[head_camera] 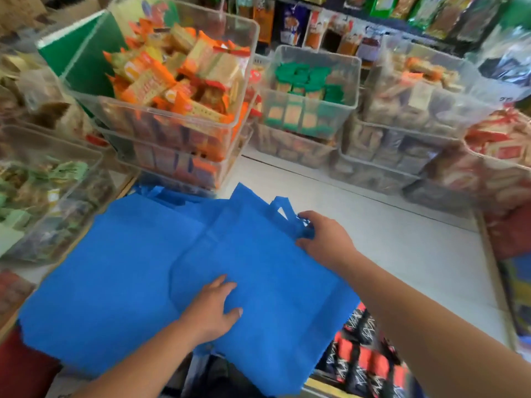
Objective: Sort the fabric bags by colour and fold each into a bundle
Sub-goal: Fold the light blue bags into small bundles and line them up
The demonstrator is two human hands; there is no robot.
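Now, pressing the left hand (212, 308) flat on the top blue bag (273, 268), fingers straight, nothing grasped. Clutching that bag's handle (281, 200) with the right hand (324, 237), fingers curled round the strap at the bag's far right corner. Spread over the near part of the white worktop (402, 239), overlapping a second blue bag (115, 268) toward the left edge. Beyond, along the far edge, clear tubs (178, 139) of snack packs.

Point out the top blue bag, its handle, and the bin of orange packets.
top blue bag (258, 268), head view, flat front panel.
handle (275, 208), head view, loop's left strap.
bin of orange packets (172, 133), head view, clear front wall.
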